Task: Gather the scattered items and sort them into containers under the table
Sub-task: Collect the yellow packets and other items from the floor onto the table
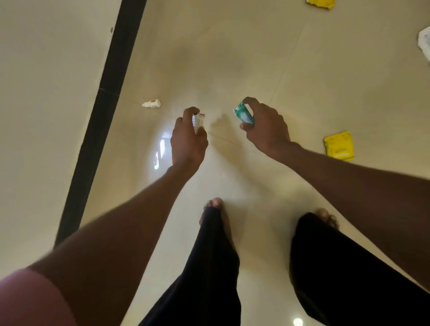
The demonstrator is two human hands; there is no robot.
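Observation:
My left hand (187,142) grips a small white box (198,121) above the cream tiled floor. My right hand (265,125) pinches a small green and white packet (243,114) between thumb and fingers. A small white bottle with a red label (152,103) lies on the floor to the left of my left hand. A yellow packet (339,146) lies on the floor to the right of my right arm. Another yellow packet (321,3) shows at the top edge.
A black skirting strip (102,111) runs diagonally between the wall on the left and the floor. A white crumpled item (424,43) sits at the right edge. My bare feet and black trousers (214,256) stand below my hands.

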